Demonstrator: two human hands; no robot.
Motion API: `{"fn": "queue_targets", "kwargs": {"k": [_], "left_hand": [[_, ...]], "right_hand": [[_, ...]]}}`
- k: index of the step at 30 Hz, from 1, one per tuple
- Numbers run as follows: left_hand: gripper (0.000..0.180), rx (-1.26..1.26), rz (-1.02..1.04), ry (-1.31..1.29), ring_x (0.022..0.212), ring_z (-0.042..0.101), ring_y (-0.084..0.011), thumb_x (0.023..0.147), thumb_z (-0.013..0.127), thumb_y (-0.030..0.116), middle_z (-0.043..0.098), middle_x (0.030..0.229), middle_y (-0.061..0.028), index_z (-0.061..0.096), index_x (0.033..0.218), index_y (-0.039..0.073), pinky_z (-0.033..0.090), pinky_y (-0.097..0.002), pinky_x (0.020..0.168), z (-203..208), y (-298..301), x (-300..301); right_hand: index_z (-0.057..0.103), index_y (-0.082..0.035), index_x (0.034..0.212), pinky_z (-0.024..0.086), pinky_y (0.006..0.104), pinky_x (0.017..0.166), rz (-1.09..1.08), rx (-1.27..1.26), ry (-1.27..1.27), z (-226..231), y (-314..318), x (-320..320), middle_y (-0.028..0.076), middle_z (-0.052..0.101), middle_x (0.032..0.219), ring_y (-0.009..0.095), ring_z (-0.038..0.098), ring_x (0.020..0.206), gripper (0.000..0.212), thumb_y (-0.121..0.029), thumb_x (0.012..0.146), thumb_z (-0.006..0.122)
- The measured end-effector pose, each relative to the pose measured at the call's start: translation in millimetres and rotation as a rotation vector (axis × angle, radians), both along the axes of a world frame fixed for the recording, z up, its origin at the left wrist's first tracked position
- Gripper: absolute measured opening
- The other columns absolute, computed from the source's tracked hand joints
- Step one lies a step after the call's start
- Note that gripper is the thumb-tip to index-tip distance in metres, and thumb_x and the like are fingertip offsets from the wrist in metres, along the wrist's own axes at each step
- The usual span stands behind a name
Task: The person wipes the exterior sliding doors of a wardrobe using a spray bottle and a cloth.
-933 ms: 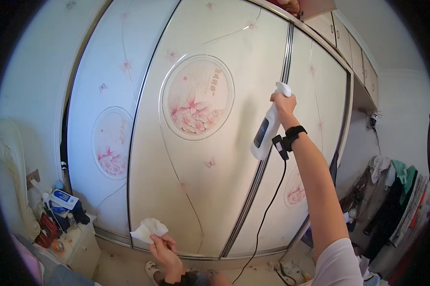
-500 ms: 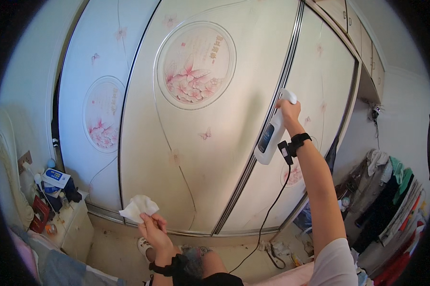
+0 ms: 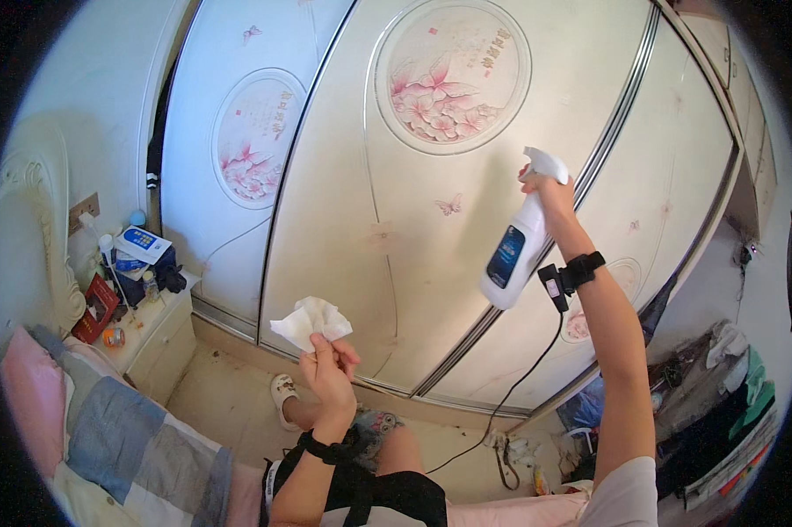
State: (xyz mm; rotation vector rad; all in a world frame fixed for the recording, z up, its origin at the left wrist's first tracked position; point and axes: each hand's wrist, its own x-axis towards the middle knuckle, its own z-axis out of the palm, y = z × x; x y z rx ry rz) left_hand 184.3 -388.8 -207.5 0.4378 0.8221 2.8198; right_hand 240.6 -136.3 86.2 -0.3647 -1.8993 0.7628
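The bottle [image 3: 517, 248] is smooth plastic, the wipe [image 3: 308, 322] perhaps paper.

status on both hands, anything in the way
Left hand pinching crumpled white wipe. Right hand gripping white plastic spray bottle. Thin black cable hanging, clear of bottle.

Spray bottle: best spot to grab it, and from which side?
White spray bottle: probably its tapered top, just below the spray head, coming from the right. The nozzle points left and the base hangs lower left, so the right side avoids the spray; the right grip holds it there.
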Motion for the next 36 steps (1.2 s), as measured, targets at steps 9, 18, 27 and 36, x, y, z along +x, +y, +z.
{"fn": "queue_targets", "kwargs": {"k": [9, 18, 27, 36], "left_hand": [[0.044, 0.023, 0.122, -0.093, 0.040, 0.034, -0.0067, 0.096, 0.037, 0.037, 0.047, 0.051, -0.0019, 0.047, 0.066, 0.007, 0.022, -0.0205, 0.036, 7.1, -17.1, -13.7], [0.051, 0.053, 0.266, -0.108, 0.038, 0.033, -0.0065, 0.096, 0.036, 0.041, 0.047, 0.048, -0.0031, 0.045, 0.060, 0.006, 0.022, -0.0203, 0.036, -5.1, -42.6, -44.6], [0.034, 0.093, 0.237, -0.188, 0.042, 0.033, -0.0078, 0.097, 0.037, 0.032, 0.042, 0.052, -0.0006, 0.044, 0.076, 0.006, 0.024, -0.0218, 0.039, -5.2, -45.2, -48.4], [0.033, 0.065, 0.208, -0.185, 0.043, 0.033, -0.0064, 0.097, 0.037, 0.034, 0.044, 0.054, -0.0006, 0.046, 0.081, 0.006, 0.024, -0.0208, 0.040, -2.2, -43.4, -47.3]], "right_hand": [[0.062, 0.001, 0.066, 0.045, 0.0314, 0.055, 0.081, 0.133, -0.134, -67.7, -46.3, -117.8, 0.009, 0.061, 0.062, 0.020, 0.059, 0.058, 0.013, -0.008, 0.057, 0.061], [0.060, 0.001, 0.066, 0.046, 0.0349, 0.055, -0.004, 0.193, -0.042, -75.6, -54.5, -177.6, 0.012, 0.060, 0.061, 0.022, 0.059, 0.059, 0.016, -0.009, 0.055, 0.064], [0.061, 0.000, 0.067, 0.047, 0.0323, 0.057, 0.078, 0.179, 0.363, 14.1, -83.6, -211.0, 0.011, 0.061, 0.062, 0.020, 0.061, 0.060, 0.014, -0.011, 0.059, 0.063], [0.059, 0.002, 0.064, 0.047, 0.0328, 0.054, 0.101, 0.202, 0.250, 14.0, -78.7, -221.7, 0.011, 0.061, 0.061, 0.022, 0.058, 0.055, 0.014, -0.008, 0.055, 0.063]]}}
